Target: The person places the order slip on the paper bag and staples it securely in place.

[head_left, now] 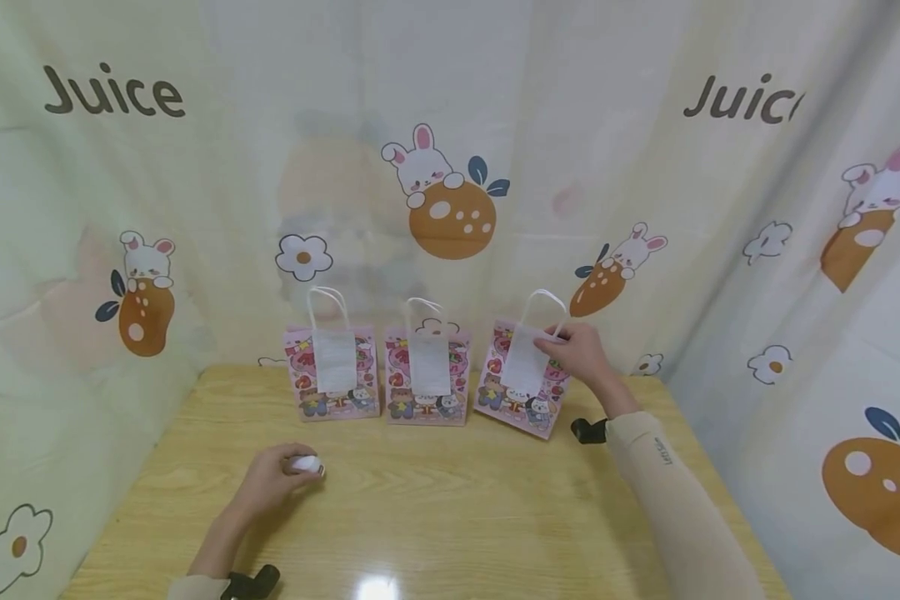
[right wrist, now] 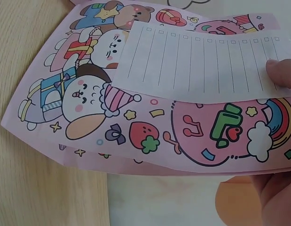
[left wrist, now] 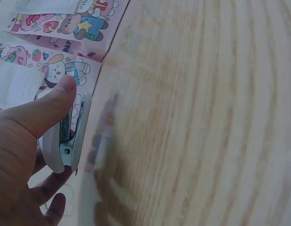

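My left hand (head_left: 266,482) holds a small white stapler (head_left: 307,464) over the left part of the table; in the left wrist view the thumb lies on top of the stapler (left wrist: 52,153) and its metal inner parts show. At the back right, my right hand (head_left: 583,357) pinches the upper right edge of a pink paper gift bag (head_left: 542,418) with cartoon animals. That bag is tilted. A white lined paper slip (head_left: 523,367) lies over its front; in the right wrist view the slip (right wrist: 183,63) shows small checkboxes, with the thumb (right wrist: 282,74) on it.
Two matching bags stand along the back of the table, a left bag (head_left: 339,406) and a middle bag (head_left: 426,412), each with a white slip on its front and white handles. A printed curtain (head_left: 450,83) hangs behind the wooden table (head_left: 420,500).
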